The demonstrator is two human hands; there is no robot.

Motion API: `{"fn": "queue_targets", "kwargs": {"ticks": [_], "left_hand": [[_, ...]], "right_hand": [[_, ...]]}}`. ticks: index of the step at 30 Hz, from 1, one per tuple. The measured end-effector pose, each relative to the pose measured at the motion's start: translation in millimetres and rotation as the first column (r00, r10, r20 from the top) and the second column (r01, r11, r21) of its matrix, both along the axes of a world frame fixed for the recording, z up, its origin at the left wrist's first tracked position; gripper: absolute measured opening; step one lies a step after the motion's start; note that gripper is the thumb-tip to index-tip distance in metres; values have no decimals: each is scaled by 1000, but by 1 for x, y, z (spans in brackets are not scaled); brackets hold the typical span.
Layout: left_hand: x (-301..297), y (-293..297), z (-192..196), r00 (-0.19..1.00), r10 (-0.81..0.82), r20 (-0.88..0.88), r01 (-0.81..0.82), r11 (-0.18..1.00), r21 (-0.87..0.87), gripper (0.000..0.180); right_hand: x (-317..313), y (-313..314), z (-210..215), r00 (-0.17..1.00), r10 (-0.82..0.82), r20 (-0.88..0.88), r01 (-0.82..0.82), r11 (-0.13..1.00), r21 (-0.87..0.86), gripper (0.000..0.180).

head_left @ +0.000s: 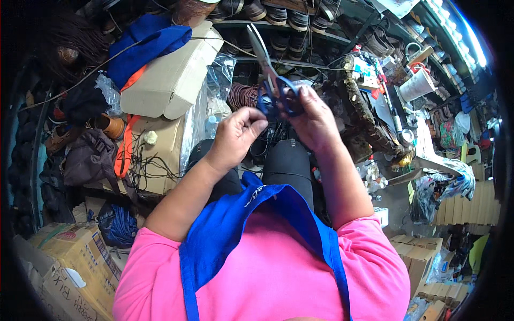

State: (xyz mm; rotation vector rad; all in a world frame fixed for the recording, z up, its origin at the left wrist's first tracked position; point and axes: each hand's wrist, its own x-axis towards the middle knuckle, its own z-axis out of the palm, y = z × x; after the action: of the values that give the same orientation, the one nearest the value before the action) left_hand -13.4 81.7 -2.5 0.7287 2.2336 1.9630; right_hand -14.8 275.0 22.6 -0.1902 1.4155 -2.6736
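A pair of scissors (pixel 266 67) with blue handles is held up in front of my lap, its blades pointing up and slightly left. My right hand (pixel 317 122) is closed around the handles, thumb on the near side. Close by on the left, my left hand (pixel 235 135) is closed in a pinch, fingertips beside the scissors' handles. Whatever lies between those fingers is too small or hidden to make out. Behind the hands sits a bundle of brown cord (pixel 242 97). Below them are my dark trouser legs (pixel 289 163) and a blue apron (pixel 230 230).
Shelves of shoes (pixel 276 16) run along the back. At the left are a folded cardboard piece (pixel 166 80), an orange strap (pixel 126 147), tangled black cords (pixel 152 170) and a dark bag (pixel 91 158). A cluttered stand (pixel 369 115) rises at the right. Cardboard boxes (pixel 80 257) lie lower left.
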Motion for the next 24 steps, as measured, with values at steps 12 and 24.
{"fn": "queue_targets", "kwargs": {"ticks": [12,24], "left_hand": [[-19,0,9,971,89,222,-153,943,295,32],[-12,3,-1,963,7,271,-135,879,457,18]], "right_hand": [[22,-34,-26,983,121,-135,-68,936,346,20],[19,-36,-36,974,219,66,-228,912,341,25]]}}
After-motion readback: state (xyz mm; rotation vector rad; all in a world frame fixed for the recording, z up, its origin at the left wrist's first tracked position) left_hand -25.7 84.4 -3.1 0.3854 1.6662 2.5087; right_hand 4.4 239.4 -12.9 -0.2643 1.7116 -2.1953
